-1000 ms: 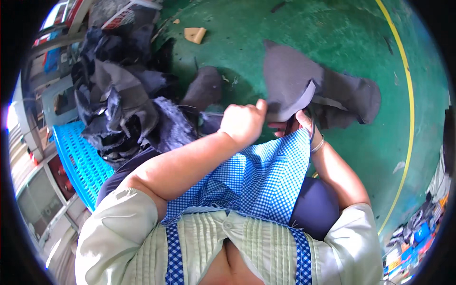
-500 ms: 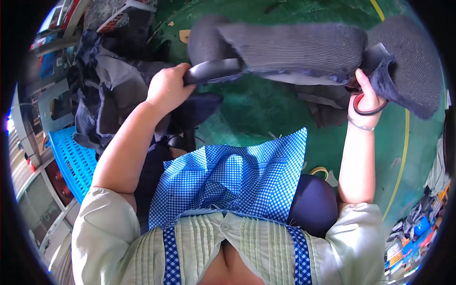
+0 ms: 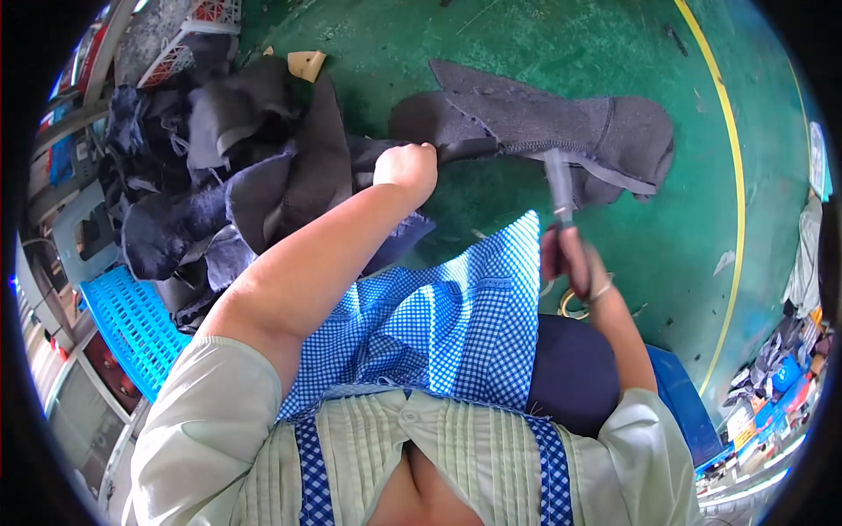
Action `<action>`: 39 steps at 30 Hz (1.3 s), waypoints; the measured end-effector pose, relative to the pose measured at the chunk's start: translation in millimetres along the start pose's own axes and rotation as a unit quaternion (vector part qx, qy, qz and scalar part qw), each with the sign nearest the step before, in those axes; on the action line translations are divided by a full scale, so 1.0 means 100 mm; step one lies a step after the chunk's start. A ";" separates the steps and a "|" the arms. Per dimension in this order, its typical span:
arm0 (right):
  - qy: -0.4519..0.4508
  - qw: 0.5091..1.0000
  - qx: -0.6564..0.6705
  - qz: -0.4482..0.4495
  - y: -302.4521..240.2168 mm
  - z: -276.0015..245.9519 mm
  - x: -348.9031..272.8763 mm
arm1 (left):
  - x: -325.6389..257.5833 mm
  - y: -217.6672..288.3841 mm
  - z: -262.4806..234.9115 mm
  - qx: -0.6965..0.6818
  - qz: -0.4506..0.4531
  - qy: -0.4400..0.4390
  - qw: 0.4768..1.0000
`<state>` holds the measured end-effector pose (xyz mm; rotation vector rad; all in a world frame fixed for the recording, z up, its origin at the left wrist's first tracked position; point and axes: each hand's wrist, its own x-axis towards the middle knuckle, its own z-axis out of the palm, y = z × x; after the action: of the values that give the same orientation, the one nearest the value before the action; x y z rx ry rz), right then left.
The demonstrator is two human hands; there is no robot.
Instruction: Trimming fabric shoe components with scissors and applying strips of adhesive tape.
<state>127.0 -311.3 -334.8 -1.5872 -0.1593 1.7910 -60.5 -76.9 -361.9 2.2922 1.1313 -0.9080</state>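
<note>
My left hand (image 3: 407,169) is closed round a dark strip along the edge of a long sewn piece of grey ribbed fabric (image 3: 561,118), which stretches away to the right over the green floor. In my right hand (image 3: 574,260), blurred by motion, is a pair of scissors (image 3: 559,184). Their blades point away from me, with the tips at the fabric's near edge; whether they touch it I cannot tell. Left of my left hand is a heap of dark fabric pieces (image 3: 254,188).
A blue plastic basket (image 3: 132,329) stands at the left beside the heap. Beyond it lies a beige scrap (image 3: 305,65). A yellow line (image 3: 732,167) crosses the floor at the right. A blue bin (image 3: 682,408) is near my right elbow, with a tape ring (image 3: 572,307) by my apron.
The fabric has come down from its raised, stretched position and shifted left. My right hand has let go of its end and drawn back, scissors now pointing forward. My left hand moved right, still gripping.
</note>
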 end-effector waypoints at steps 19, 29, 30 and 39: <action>-0.204 0.955 0.178 0.123 -0.48 0.55 0.89 | -0.55 0.09 0.02 -0.033 0.122 0.155 0.980; 0.142 0.969 -0.014 -0.202 -1.05 0.46 0.73 | -0.93 -1.05 0.00 0.103 0.000 0.191 0.976; 0.139 0.960 0.045 -0.241 -1.02 0.30 0.75 | -1.04 -1.25 -0.13 0.111 -0.031 0.211 0.971; 0.267 0.867 -0.061 -0.415 -1.90 0.42 0.29 | -2.40 -2.30 -1.55 0.014 0.022 0.262 0.965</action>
<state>171.6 -141.0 -246.8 -1.6751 -0.5960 0.6633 -298.9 23.7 -102.5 2.6528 1.2635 -0.2976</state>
